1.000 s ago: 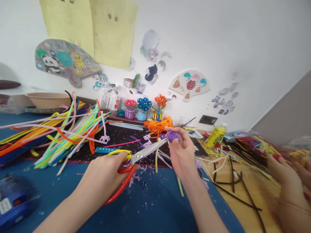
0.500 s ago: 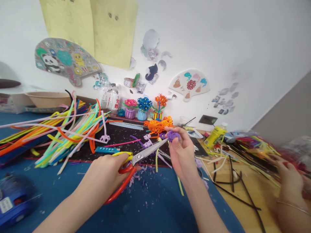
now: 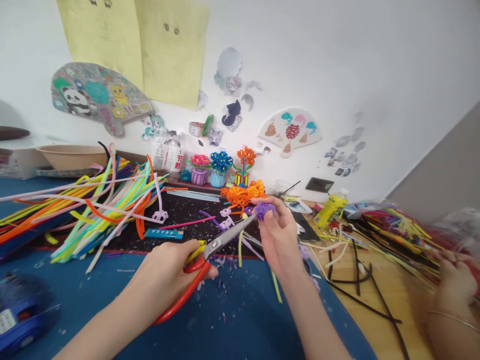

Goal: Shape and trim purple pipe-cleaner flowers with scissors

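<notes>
My left hand point(image 3: 172, 272) is wrapped round the red and yellow handles of a pair of scissors point(image 3: 228, 239). The blades point up and to the right, and their tips meet a small purple fuzzy piece point(image 3: 264, 211). That piece is pinched between the thumb and fingers of my right hand point(image 3: 277, 235). Purple scraps lie scattered on the blue mat point(image 3: 232, 330) below the scissors. Behind my hands, on the black mat point(image 3: 191, 210), are lilac curled pieces and a pile of orange loops point(image 3: 243, 192).
Coloured pipe cleaners point(image 3: 108, 210) spread across the left, near a beige bowl point(image 3: 71, 156). Three small flower pots point(image 3: 218, 179) line the wall. A yellow bottle point(image 3: 331, 207) and black strips lie right, beside another person's hand point(image 3: 455, 280). A blue object point(image 3: 22, 320) sits lower left.
The scissor handles have spread slightly further apart, with the tips still at the purple piece. The other person's hand at the right has shifted slightly. The whole view has moved a little.
</notes>
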{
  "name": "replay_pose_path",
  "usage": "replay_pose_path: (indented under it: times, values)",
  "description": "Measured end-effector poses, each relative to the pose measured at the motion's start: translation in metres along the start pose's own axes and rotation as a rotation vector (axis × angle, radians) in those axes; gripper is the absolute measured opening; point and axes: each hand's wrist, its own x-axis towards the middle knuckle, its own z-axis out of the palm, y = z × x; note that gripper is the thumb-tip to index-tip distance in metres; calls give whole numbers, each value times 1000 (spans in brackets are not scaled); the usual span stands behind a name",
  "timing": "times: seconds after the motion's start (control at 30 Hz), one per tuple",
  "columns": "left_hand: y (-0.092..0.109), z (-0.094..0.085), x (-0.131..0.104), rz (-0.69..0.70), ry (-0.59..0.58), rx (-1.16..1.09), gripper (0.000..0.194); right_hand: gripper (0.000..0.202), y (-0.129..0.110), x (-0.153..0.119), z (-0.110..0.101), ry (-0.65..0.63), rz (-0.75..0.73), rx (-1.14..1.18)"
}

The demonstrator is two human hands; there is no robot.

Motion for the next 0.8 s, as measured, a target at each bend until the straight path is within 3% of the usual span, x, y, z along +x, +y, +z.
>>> replay_pose_path:
  times: [0.13, 0.33, 0.47, 0.8]
  values:
    - [-5, 1, 0, -20, 6, -155, 20, 26, 0, 2, -1, 30, 18, -12]
    - [5, -5, 1, -82, 75, -423, 37, 24, -1, -1, 4, 6, 100, -42]
    - [12, -7, -2, -46, -43, -690, 43, 29, 1, -6, 9, -17, 170, -94]
    - [10, -11, -2, -65, -5, -1036, 41, 24, -2, -9, 3, -298, 299, -191]
